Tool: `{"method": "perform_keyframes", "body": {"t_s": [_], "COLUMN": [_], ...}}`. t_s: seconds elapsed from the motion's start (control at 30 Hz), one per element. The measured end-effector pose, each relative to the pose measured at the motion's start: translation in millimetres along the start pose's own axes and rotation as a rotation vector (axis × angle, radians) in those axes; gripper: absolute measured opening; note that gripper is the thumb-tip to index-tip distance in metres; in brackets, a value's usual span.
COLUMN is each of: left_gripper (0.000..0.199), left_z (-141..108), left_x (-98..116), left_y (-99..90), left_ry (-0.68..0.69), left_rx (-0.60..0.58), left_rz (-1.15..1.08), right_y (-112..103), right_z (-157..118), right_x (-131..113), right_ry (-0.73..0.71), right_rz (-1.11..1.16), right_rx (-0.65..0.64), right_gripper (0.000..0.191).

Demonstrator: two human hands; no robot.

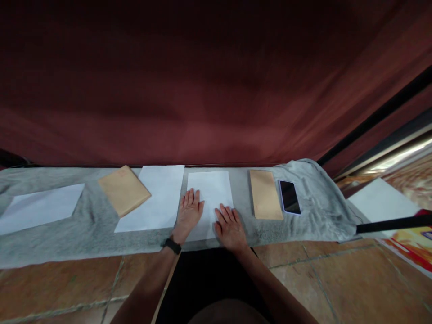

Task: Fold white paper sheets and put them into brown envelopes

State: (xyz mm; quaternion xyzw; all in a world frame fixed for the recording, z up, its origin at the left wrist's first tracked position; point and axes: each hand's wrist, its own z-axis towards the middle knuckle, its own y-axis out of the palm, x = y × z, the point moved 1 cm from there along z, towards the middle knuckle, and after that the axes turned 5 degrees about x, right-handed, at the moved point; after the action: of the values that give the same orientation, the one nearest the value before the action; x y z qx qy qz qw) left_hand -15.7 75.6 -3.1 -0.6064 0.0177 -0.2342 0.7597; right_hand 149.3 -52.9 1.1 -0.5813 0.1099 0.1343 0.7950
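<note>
A sheet of white paper [212, 186] lies on the grey cloth in front of me. Flat on its left side rests my left hand [191, 210], fingers stretched out, with a black band on the wrist. My right hand [231, 227] lies spread on the lower right part of the same sheet. Neither hand holds anything. Just left of it is a larger stretch of white paper [158, 198], close to my left hand. A brown envelope [124, 190] overlaps that paper's left side.
Grey cloth [97, 238] covers the long narrow surface. Another white sheet [42, 208] lies far left. To the right are a second brown envelope [266, 194] and a phone [290, 197]. A dark red curtain [202, 112] hangs behind; dark bars cross at the right.
</note>
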Motion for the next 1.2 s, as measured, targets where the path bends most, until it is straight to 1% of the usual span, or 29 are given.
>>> {"method": "perform_keyframes", "body": {"t_s": [0.1,0.17,0.2,0.27,0.37,0.5,0.63,0.73,0.87,1.0,1.07,1.13,1.2], "left_gripper": [0.057,0.055,0.055,0.054,0.049,0.043,0.052,0.057,0.048,0.044,0.042,0.039,0.035], "left_z": [-58.9,-90.5,-101.7,-114.0,-114.6,-106.6,-101.9,-98.2,-94.9,-102.8,-110.8,-118.9,-124.8], "left_x": [4.9,5.0,3.6,-0.6,-4.1,7.0,23.0,25.7,15.4,2.7,-0.1,-0.3,1.3], "left_y": [-10.8,-17.2,-20.1,-25.4,-32.4,-40.1,-45.9,-53.4,-70.6,-89.2,-98.0,-107.1,-116.6], "left_ry": [0.110,0.174,0.198,0.230,0.244,0.241,0.228,0.236,0.230,0.170,0.168,0.183,0.202], "left_rx": [-0.069,-0.087,-0.091,-0.100,-0.128,-0.180,-0.196,-0.168,-0.160,-0.109,-0.074,-0.058,-0.058], "left_rz": [0.009,0.010,0.005,-0.002,0.016,0.071,0.063,0.020,-0.019,-0.057,-0.102,-0.139,-0.178], "right_y": [-1.1,-1.0,-0.9,-0.5,0.4,1.9,1.6,-1.0,-7.4,-17.8,-24.4,-31.1,-36.5], "right_z": [-0.4,-0.7,-0.8,-1.0,-1.7,-5.0,-11.2,-15.8,-21.7,-35.9,-46.6,-56.8,-63.7], "right_x": [-0.5,-0.9,-1.1,-1.4,-1.2,1.0,5.0,8.8,16.6,31.5,40.1,47.4,52.5], "right_ry": [-0.002,-0.001,0.001,0.002,0.009,0.031,0.020,0.007,0.038,0.173,0.206,0.190,0.164], "right_rz": [0.005,0.006,0.006,0.004,0.000,-0.011,-0.009,0.032,0.197,0.448,0.555,0.630,0.650], "right_rx": [-0.011,-0.009,-0.004,0.007,0.025,0.041,0.026,0.024,0.077,0.167,0.169,0.144,0.131], "right_gripper": [0.049,0.049,0.049,0.049,0.048,0.045,0.045,0.044,0.044,0.048,0.047,0.047,0.050]}}
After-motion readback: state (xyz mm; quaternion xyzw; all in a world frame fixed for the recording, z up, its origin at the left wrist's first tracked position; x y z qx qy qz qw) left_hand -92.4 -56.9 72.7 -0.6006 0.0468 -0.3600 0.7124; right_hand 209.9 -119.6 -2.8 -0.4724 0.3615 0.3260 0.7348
